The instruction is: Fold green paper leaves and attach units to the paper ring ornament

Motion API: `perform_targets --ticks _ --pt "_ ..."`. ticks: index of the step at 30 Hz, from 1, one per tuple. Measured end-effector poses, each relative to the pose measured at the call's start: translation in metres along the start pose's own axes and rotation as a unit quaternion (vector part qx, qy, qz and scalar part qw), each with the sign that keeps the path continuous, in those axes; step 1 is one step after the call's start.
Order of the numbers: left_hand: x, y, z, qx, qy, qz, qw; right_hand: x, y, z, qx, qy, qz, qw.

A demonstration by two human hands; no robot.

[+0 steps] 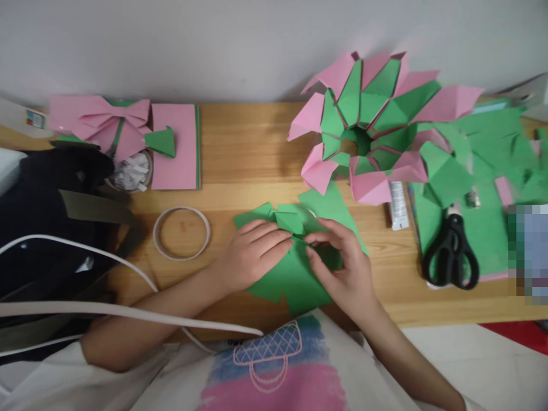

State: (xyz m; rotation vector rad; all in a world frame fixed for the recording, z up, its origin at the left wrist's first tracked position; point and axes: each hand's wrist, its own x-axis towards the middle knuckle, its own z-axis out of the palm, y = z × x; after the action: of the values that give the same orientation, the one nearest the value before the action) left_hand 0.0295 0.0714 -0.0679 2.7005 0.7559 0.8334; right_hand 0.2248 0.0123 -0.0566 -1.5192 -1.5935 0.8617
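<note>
Folded green paper (289,222) lies in front of me, over larger green sheets with notched edges (274,279). My left hand (252,251) reaches across its left side, closed on it with fingers together and fingertips at the fold; its thumb is hidden. From the right, my right hand (345,262) pinches the same paper's edge between thumb and fingers, close to the left fingertips. Part of the fold is covered by both hands. A roll of tape (182,233) lies flat to the left of my left hand.
A pink-and-green folded paper flower (363,128) stands back right. Near it are a glue tube (398,205) and black-handled scissors (451,251) on green sheets (492,240). Back left are a pink paper stack (177,165), a pink bow (115,117) and paper scraps (132,171). White cables (128,311) cross my left arm.
</note>
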Motion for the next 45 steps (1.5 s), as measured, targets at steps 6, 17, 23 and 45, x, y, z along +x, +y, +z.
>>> perform_targets --ticks 6,17,23,45 --pt "0.000 0.000 0.000 -0.006 -0.003 0.000 1.000 0.003 0.000 -0.010 0.104 0.014 0.088 0.991" --pt "0.001 0.001 0.001 0.000 0.003 0.007 1.000 0.001 -0.003 -0.022 0.093 -0.084 0.069 0.990" --pt "0.000 0.001 0.003 -0.001 0.011 0.008 1.000 -0.002 -0.004 -0.017 0.023 -0.101 0.053 0.993" --pt "-0.003 0.000 0.002 -0.041 0.009 0.009 0.999 -0.005 -0.005 -0.016 -0.068 -0.104 -0.011 0.992"
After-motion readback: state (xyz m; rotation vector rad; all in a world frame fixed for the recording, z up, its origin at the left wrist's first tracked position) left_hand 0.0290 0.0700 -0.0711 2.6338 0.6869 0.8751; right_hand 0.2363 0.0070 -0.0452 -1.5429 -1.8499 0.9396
